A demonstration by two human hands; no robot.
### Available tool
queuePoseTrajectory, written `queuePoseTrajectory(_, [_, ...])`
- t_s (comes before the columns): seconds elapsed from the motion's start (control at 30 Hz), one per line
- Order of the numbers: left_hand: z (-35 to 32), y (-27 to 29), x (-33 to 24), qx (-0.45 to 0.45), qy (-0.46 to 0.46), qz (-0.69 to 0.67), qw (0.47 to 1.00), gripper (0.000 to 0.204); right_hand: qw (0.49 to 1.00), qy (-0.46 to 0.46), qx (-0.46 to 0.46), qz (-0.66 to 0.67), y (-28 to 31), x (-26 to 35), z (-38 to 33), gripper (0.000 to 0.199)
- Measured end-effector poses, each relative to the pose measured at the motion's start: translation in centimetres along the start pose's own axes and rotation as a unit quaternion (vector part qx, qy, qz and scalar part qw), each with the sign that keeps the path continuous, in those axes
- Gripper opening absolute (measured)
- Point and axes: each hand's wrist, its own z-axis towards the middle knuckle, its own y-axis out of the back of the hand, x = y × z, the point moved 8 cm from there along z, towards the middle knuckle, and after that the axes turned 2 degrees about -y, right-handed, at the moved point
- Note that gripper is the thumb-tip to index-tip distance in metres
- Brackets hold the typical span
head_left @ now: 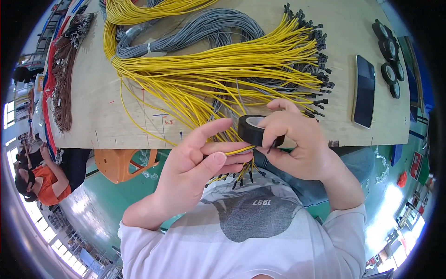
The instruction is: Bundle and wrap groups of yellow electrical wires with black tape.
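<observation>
My left hand (pixel 183 172) is closed on a thin yellow cable (pixel 239 151), with the thumb over it and the fingers stretched beneath. Held in my right hand (pixel 302 146) is a roll of black tape (pixel 251 133), tilted so its pale core shows. The roll is right above the cable, close to my left fingertips. A short dark piece, perhaps the tape's end, pokes out under my right fingers. Several black-tipped cable ends (pixel 241 179) hang below my hands, over my lap. Behind my hands, a large bundle of yellow cables (pixel 200 65) fans out toward black connectors (pixel 321 60).
Grey cables (pixel 204 30) lie bundled behind the yellow ones. At the right of the table are a phone (pixel 364 90) and several black tape rolls (pixel 390 49). Brown wires (pixel 62 88) lie at the left edge. An orange stool (pixel 111 165) stands below; another person (pixel 53 186) sits farther left.
</observation>
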Motion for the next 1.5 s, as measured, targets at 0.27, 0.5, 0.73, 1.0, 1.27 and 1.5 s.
queuePoseTrajectory(0.27, [-0.3, -0.4, -0.3, 0.020, -0.076, 0.041, 0.996, 0.035, 0.998, -0.036, 0.007, 0.058, -0.1, -0.3, 0.4, 0.022])
queuePoseTrajectory(0.5, [-1.3, -3.5, -4.1, -0.050, -0.412, 0.607, 0.678, 0.016, 0.999, 0.015, -0.009, -0.047, -0.7, 0.9, 0.3, 0.024])
queuePoseTrajectory(0.73, [-1.8, -3.9, -3.8, -0.111, -0.464, 0.569, 0.670, 0.021, 0.997, 0.028, -0.033, -0.070, -0.6, 1.7, 0.3, 0.025])
queuePoseTrajectory(1.0, [-1.7, -4.0, -3.4, -0.129, -0.478, 0.563, 0.661, 0.020, 0.995, 0.027, -0.054, -0.076, -0.1, 1.9, 0.1, 0.025])
queuePoseTrajectory(1.27, [1.1, -1.0, -0.5, -0.099, -0.128, 0.408, 0.899, 0.009, 0.992, -0.020, -0.096, -0.077, 2.8, 2.9, -1.3, 0.018])
queuePoseTrajectory(1.5, [0.8, -0.6, 1.3, -0.075, -0.078, 0.156, 0.982, 0.004, 0.928, -0.277, -0.116, 0.222, -0.8, 1.1, -5.0, 0.009])
